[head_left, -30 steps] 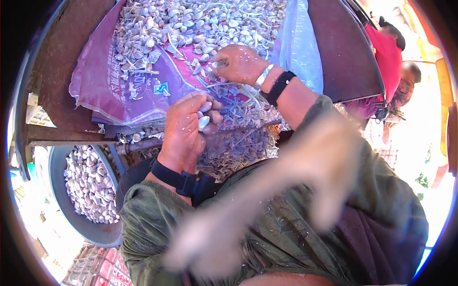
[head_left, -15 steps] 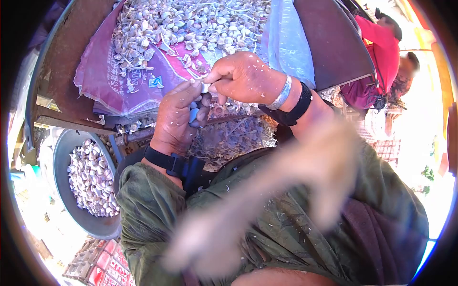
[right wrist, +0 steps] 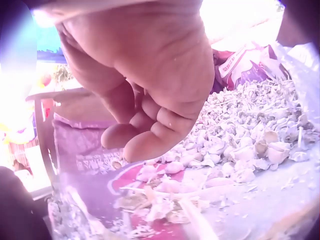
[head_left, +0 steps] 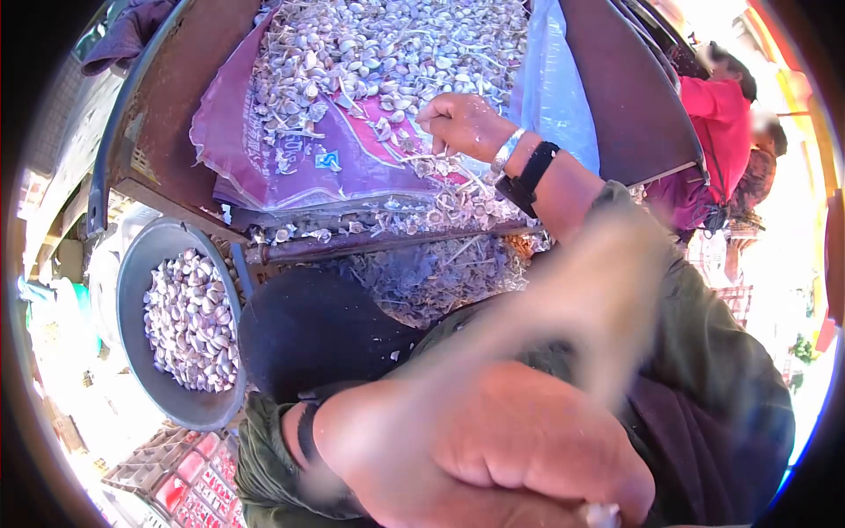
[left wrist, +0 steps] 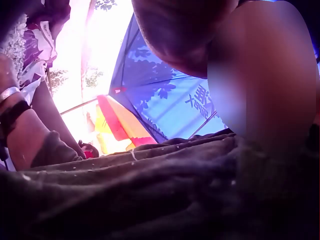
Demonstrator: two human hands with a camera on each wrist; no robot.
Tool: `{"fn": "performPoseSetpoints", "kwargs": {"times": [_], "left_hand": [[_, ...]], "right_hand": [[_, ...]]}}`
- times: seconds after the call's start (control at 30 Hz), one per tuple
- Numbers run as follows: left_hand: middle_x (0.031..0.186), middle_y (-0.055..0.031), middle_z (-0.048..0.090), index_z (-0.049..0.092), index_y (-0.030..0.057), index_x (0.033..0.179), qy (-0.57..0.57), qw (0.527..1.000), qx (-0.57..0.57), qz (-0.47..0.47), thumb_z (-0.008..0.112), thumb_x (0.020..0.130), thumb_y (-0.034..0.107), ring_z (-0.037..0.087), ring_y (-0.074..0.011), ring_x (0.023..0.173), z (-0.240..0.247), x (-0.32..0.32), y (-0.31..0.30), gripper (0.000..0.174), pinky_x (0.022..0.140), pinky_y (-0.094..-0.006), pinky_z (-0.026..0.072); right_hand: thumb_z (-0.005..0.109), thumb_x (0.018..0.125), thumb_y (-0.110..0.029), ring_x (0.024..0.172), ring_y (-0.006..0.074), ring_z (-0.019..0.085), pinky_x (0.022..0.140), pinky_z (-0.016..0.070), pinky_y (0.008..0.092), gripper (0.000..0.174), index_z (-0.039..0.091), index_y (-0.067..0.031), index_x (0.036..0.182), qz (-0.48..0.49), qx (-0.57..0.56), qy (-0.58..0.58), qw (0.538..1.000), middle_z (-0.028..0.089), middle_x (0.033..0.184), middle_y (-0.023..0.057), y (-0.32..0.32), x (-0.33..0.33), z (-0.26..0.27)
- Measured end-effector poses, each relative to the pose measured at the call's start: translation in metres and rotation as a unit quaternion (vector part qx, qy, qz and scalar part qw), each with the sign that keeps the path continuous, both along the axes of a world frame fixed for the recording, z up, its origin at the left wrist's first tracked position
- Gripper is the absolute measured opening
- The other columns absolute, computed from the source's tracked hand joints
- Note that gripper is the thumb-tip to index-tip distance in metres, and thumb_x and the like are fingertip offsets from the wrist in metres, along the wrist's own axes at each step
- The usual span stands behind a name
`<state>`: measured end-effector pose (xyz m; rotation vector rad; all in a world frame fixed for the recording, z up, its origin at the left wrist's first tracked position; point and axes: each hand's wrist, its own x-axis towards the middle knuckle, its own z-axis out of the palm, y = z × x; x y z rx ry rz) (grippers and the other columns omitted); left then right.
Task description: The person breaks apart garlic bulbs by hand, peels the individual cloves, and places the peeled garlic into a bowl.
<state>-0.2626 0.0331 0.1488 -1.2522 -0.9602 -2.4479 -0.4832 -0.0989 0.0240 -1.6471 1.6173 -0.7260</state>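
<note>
My left hand (head_left: 502,440) is large and close at the bottom of the head view, its fingers curled, with a whitish garlic clove (head_left: 603,515) at their lower edge. Most of the fingers are hidden there. My right hand (head_left: 465,126) hangs over the near edge of the heap of garlic cloves (head_left: 396,53). In the right wrist view the same hand (right wrist: 145,85) has loosely curled fingers with nothing visible in them, above loose skins (right wrist: 160,205) and a purple printed sack (right wrist: 85,145).
A grey basin (head_left: 136,339) of cloves stands at the left, beside red-marked crates (head_left: 189,484). Metal panels (head_left: 629,97) flank the heap. Skins (head_left: 431,273) lie below its front rail. People (head_left: 717,132) are at the right. A blurred pale shape crosses the head view.
My left hand has moved from beside the sack down and toward the head camera. The right hand has parted from it and moved back over the heap's edge.
</note>
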Motion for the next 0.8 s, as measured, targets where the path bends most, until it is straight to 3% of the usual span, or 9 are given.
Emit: {"fn": "performPoseSetpoints", "kwargs": {"times": [0.1,0.2,0.23,0.3,0.43,0.53,0.63,0.73,0.8], "left_hand": [[0.081,-0.0130,0.062,0.049,-0.0162,0.113,0.108,0.958,0.242,0.110,0.053,0.096,0.007,0.061,-0.0260,0.063,-0.002,-0.004,0.056,0.030,0.055,-0.0319,0.0497],[0.080,-0.0114,0.061,0.050,-0.0159,0.111,0.094,0.944,0.304,0.090,0.053,0.095,0.006,0.060,-0.0196,0.063,0.000,0.006,0.060,0.027,0.055,-0.0303,0.0492],[0.080,-0.0121,0.060,0.050,-0.0157,0.110,0.085,0.940,0.325,0.064,0.053,0.095,0.005,0.060,-0.0198,0.063,0.001,0.011,0.057,0.026,0.054,-0.0304,0.0489],[0.079,-0.0135,0.060,0.050,-0.0157,0.109,0.092,0.936,0.337,0.054,0.053,0.095,0.004,0.060,-0.0207,0.063,-0.001,0.013,0.052,0.025,0.053,-0.0306,0.0485],[0.075,-0.0150,0.058,0.050,-0.0157,0.107,0.114,0.950,0.262,0.122,0.052,0.095,0.002,0.059,-0.0229,0.062,-0.013,0.009,0.041,0.022,0.052,-0.0309,0.0483],[0.088,-0.0234,0.061,0.050,-0.0179,0.114,-0.009,0.985,0.066,0.158,0.054,0.093,0.008,0.062,-0.0347,0.077,-0.024,0.044,-0.006,0.034,0.065,-0.0399,0.0499],[0.081,-0.0255,0.063,0.053,-0.0189,0.114,-0.135,0.963,0.016,0.233,0.059,0.090,0.013,0.063,-0.0306,0.065,-0.038,0.090,-0.031,0.041,0.056,-0.0370,0.0505],[0.060,-0.0126,0.055,0.057,-0.0085,0.098,-0.359,0.777,0.144,0.497,0.058,0.093,0.026,0.046,-0.0107,0.037,-0.038,0.136,-0.018,0.035,0.033,-0.0213,0.0360],[0.075,-0.0120,0.058,0.057,-0.0082,0.103,-0.429,0.570,0.254,0.653,0.056,0.091,0.023,0.042,-0.0056,0.042,-0.056,0.167,-0.019,0.033,0.035,-0.0166,0.0314]], "right_hand": [[0.057,0.086,-0.014,0.075,0.0229,0.068,0.070,0.0546,0.0349,0.020,0.068,-0.0014,0.097,0.064,-0.079,0.168,0.980,0.070,0.087,0.0117,-0.031,-0.004,-0.021],[0.055,0.084,-0.012,0.092,0.0310,0.066,0.079,0.0529,0.0398,0.021,0.071,-0.0039,0.096,0.093,-0.141,0.324,0.931,0.070,0.096,0.0139,-0.048,0.006,-0.031],[0.054,0.084,-0.013,0.096,0.0349,0.064,0.083,0.0513,0.0403,0.024,0.070,-0.0051,0.101,0.108,-0.077,0.374,0.918,0.068,0.103,0.0174,-0.055,0.011,-0.029],[0.054,0.084,-0.014,0.098,0.0347,0.063,0.085,0.0505,0.0414,0.025,0.069,-0.0049,0.102,0.096,-0.106,0.360,0.922,0.067,0.105,0.0184,-0.059,0.015,-0.038],[0.056,0.083,-0.016,0.099,0.0359,0.063,0.086,0.0498,0.0433,0.025,0.066,-0.0039,0.103,0.098,-0.075,0.389,0.913,0.066,0.104,0.0211,-0.058,0.027,-0.027],[0.059,0.081,-0.014,0.099,0.0372,0.063,0.085,0.0499,0.0432,0.025,0.065,-0.0026,0.103,0.120,-0.055,0.432,0.892,0.066,0.102,0.0216,-0.055,0.035,-0.017],[0.059,0.081,-0.012,0.098,0.0373,0.063,0.085,0.0501,0.0432,0.024,0.065,-0.0023,0.102,0.141,-0.067,0.441,0.884,0.067,0.100,0.0213,-0.051,0.034,-0.015],[0.061,0.079,-0.011,0.097,0.0370,0.064,0.083,0.0507,0.0428,0.022,0.066,-0.0022,0.098,0.131,-0.060,0.421,0.895,0.067,0.098,0.0217,-0.042,0.022,-0.008],[0.062,0.077,-0.011,0.096,0.0365,0.064,0.082,0.0512,0.0422,0.021,0.067,-0.0020,0.095,0.121,-0.051,0.397,0.909,0.066,0.098,0.0217,-0.044,0.004,-0.019]]}}
